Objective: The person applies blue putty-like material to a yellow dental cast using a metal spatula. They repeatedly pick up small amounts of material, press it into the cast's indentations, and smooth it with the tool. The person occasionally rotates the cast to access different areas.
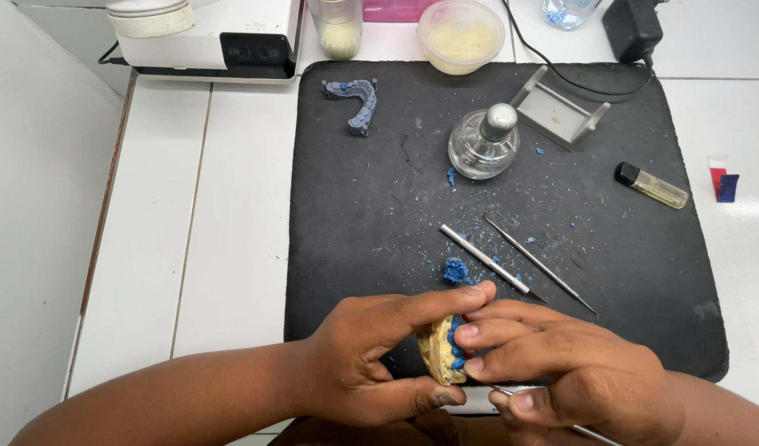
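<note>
White tiled bench, black rubber mat (354, 215) littered with blue wax crumbs. Left hand (371, 355) clasps a yellow stone dental cast (439, 351) between thumb and fingers; blue wax (457, 347) already sits along its teeth. Right hand (561, 372) presses fingertips onto that wax, with a thin metal instrument (553, 417) tucked under its lower fingers. Just beyond the grip: a blue wax lump (454, 269) and two metal carving tools (520, 264). Judgement: wax build-up partly done, shaping unfinished.

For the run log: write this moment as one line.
left hand: holds yellow plaster dental cast | right hand: touches cast, holds thin metal tool
</note>
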